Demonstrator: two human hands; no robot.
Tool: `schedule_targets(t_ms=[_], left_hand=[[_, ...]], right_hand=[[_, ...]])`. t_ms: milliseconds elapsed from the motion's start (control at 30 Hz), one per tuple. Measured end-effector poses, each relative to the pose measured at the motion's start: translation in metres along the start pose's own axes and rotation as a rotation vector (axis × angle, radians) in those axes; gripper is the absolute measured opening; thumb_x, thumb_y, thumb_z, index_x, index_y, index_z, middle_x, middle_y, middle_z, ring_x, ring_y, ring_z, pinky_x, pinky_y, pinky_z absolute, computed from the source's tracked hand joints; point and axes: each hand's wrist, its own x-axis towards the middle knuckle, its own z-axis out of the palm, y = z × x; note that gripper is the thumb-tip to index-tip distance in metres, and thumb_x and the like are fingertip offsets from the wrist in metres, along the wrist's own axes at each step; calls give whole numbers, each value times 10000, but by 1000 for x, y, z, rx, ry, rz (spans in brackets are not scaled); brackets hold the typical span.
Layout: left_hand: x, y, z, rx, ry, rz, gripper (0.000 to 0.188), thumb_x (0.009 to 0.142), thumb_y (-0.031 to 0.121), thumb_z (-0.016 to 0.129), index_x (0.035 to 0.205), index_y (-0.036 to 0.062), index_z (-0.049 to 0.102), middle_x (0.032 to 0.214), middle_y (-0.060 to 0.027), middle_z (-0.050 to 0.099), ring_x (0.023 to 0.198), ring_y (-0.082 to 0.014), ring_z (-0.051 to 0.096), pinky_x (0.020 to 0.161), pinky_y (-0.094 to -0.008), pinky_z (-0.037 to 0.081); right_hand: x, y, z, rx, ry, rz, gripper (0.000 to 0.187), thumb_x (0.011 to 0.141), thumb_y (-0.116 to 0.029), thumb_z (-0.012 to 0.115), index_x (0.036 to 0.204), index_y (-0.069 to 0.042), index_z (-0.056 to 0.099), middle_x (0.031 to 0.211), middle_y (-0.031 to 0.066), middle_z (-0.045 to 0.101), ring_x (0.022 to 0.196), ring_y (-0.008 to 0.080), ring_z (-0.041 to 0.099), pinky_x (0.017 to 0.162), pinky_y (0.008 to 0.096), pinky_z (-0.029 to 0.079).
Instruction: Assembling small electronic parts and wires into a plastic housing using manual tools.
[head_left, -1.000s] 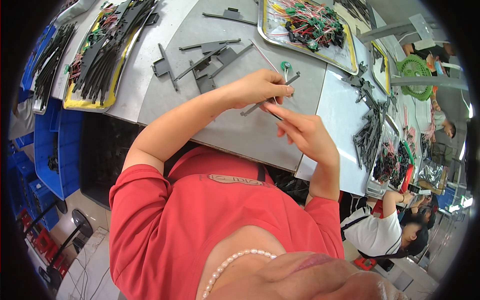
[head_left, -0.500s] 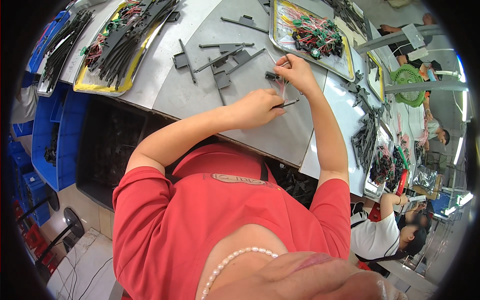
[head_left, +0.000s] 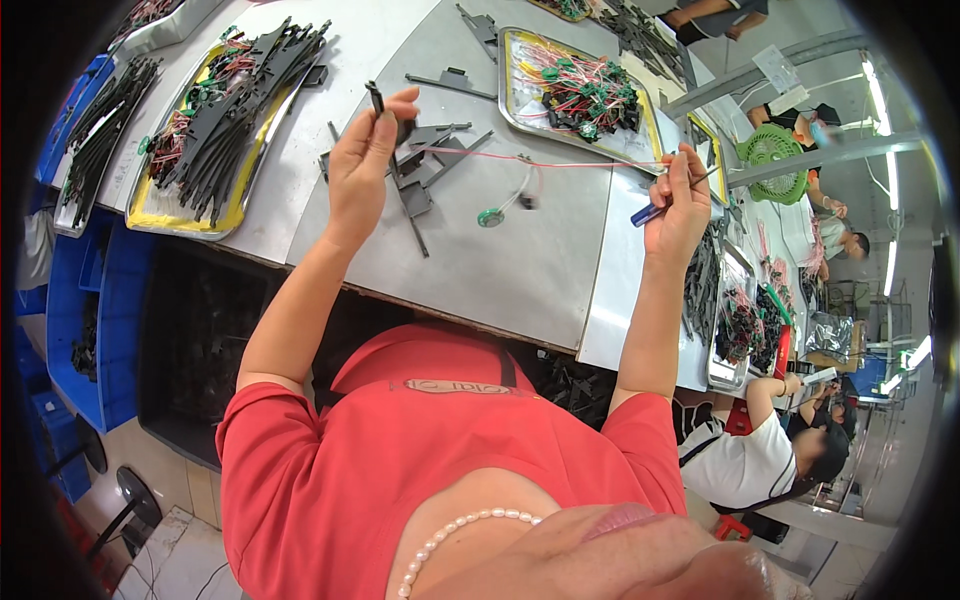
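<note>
My left hand is raised at the left of the table, its fingers closed on a narrow black plastic part. A red wire stretches from beside it across to my right hand, which pinches its far end. The right hand also grips a slim tool with a blue handle and thin metal shaft, like a small screwdriver. From the wire's middle trail a green disc and a small dark piece; whether they touch the table I cannot tell. Several black plastic brackets lie beyond and below the left hand.
A tray of wired green and black parts stands at the far side. Another yellow-edged tray at the left holds long black strips and wires. Black parts and a tray lie to the right. A co-worker in white sits at the right.
My hands were close together over the table; now they are wide apart, left hand up and left, right hand to the right. The red wire is drawn out between them. The view has shifted slightly.
</note>
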Motion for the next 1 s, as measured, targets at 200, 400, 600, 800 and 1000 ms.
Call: schedule_targets(t_ms=[200,400,600,800,1000], left_hand=[[33,8,34,79,-133,68,304,939,153,503,1187,-12,566,970,-51,673,796,-56,541,732,-205,439],[27,-20,103,-133,-626,-493,301,931,154,517,1200,37,582,877,-28,668,704,-27,500,640,-189,420],[3,-41,122,-201,-795,-677,276,935,162,504,1167,54,610,833,-34,668,646,-39,491,610,-196,412],[-2,-47,121,-252,-832,-786,271,943,203,487,1102,40,634,789,-36,657,654,-54,515,602,-205,409],[-6,-51,116,-210,-799,-835,265,931,228,516,1011,10,644,772,-42,650,695,-81,565,634,-229,436]], right_hand=[[-43,-7,19,-405,-395,36,117,860,-99,644,928,-10,608,728,26,639,588,37,498,527,175,395],[-43,12,12,-591,-382,-85,132,817,-132,702,850,-17,646,715,-15,614,627,39,512,589,187,415],[-33,33,-14,-651,-196,-328,139,810,-131,708,816,-12,636,708,-17,586,624,43,488,583,179,396],[-30,54,-26,-761,-270,-440,96,779,-74,715,836,-19,659,765,36,598,623,82,534,529,208,431],[-28,56,-34,-891,-424,-562,197,688,-49,763,871,-50,690,762,43,616,591,98,559,484,214,433]])
